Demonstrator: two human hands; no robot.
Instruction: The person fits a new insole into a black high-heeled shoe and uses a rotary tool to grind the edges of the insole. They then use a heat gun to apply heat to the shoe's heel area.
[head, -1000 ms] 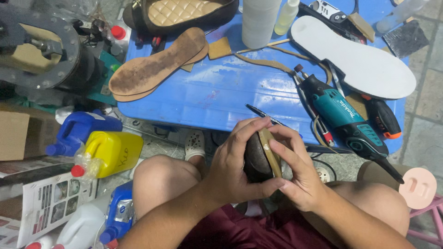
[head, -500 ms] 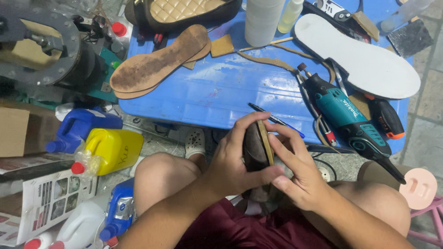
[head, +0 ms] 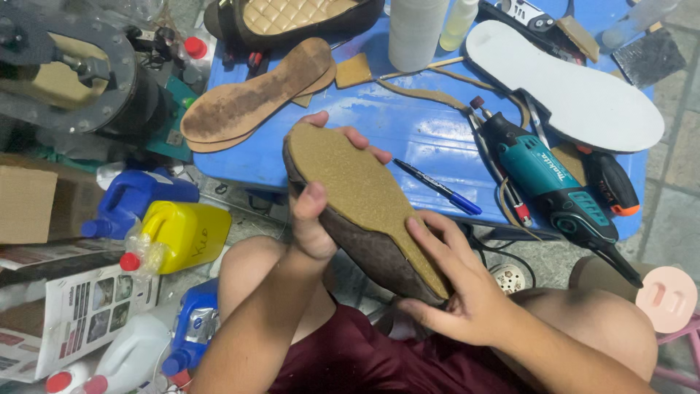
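Both hands grip a brown shoe (head: 364, 219) sole-up above the lap, at the blue table's (head: 408, 124) near edge; left hand (head: 313, 211) clasps the toe end; right hand (head: 452, 292) cups the heel end.

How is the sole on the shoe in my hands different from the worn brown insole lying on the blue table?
The held sole is even tan and looks clean; the brown insole is darker, stained and scuffed. The held sole sits on a dark shoe, gripped by the left hand and right hand; the insole lies loose and flat on the table. Both have a foot-shaped outline.
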